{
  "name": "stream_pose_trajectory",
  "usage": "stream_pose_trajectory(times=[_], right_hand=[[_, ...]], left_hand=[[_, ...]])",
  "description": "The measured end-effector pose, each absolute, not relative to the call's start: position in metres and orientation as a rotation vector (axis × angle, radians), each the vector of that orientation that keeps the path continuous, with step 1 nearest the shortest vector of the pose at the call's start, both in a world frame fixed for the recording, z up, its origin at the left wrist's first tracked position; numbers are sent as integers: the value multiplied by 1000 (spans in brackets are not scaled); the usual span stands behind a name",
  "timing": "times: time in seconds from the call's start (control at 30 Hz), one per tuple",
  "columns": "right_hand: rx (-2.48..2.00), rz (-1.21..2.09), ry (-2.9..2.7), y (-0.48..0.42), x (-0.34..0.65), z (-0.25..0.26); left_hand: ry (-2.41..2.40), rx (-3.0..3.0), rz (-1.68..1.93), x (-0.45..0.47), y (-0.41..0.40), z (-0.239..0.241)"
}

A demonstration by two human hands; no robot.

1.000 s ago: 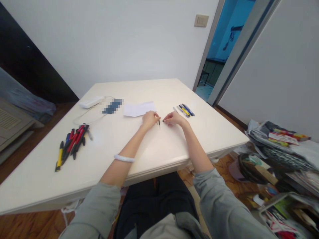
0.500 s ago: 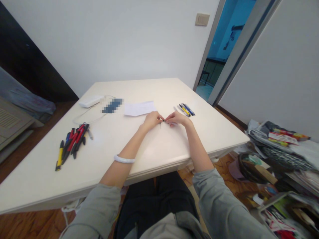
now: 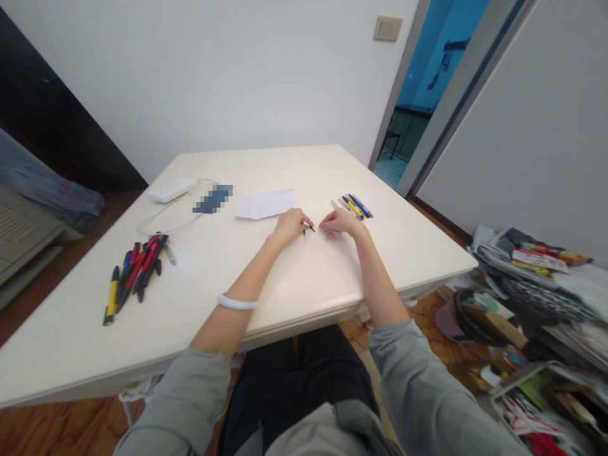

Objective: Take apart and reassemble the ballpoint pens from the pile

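Observation:
Both my hands rest near the middle of the white table (image 3: 266, 297). My left hand (image 3: 291, 225) is closed, pinching a small black pen part (image 3: 308, 228) at its fingertips. My right hand (image 3: 339, 223) sits just right of it, fingers curled and pinched on something I cannot make out. A small gap separates the two hands. A white bangle (image 3: 236, 302) is on my left wrist. A sheet of white paper (image 3: 264, 204) lies just beyond my left hand.
A pile of red, black, blue and yellow pens (image 3: 137, 269) lies at the table's left. A smaller group of pens (image 3: 354, 207) lies right of my right hand. A white box with a cable (image 3: 170, 190) sits far left. Clutter (image 3: 527, 285) fills the floor at right.
My hands met at the fingertips half a second ago and have drawn slightly apart again. The black part stays in my left fingers. The view shifted a little.

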State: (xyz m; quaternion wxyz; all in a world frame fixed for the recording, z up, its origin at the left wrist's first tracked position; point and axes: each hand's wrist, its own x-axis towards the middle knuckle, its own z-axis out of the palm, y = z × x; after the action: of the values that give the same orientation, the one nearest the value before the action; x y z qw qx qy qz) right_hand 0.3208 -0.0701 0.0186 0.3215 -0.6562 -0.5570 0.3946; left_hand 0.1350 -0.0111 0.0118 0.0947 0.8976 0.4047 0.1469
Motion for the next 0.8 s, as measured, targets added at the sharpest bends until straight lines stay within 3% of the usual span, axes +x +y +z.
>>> stream_pose_trajectory(times=[0.8], right_hand=[[-1767, 766, -1289, -59, 319, 12]], left_hand=[[1284, 2656, 532, 135, -13, 13]])
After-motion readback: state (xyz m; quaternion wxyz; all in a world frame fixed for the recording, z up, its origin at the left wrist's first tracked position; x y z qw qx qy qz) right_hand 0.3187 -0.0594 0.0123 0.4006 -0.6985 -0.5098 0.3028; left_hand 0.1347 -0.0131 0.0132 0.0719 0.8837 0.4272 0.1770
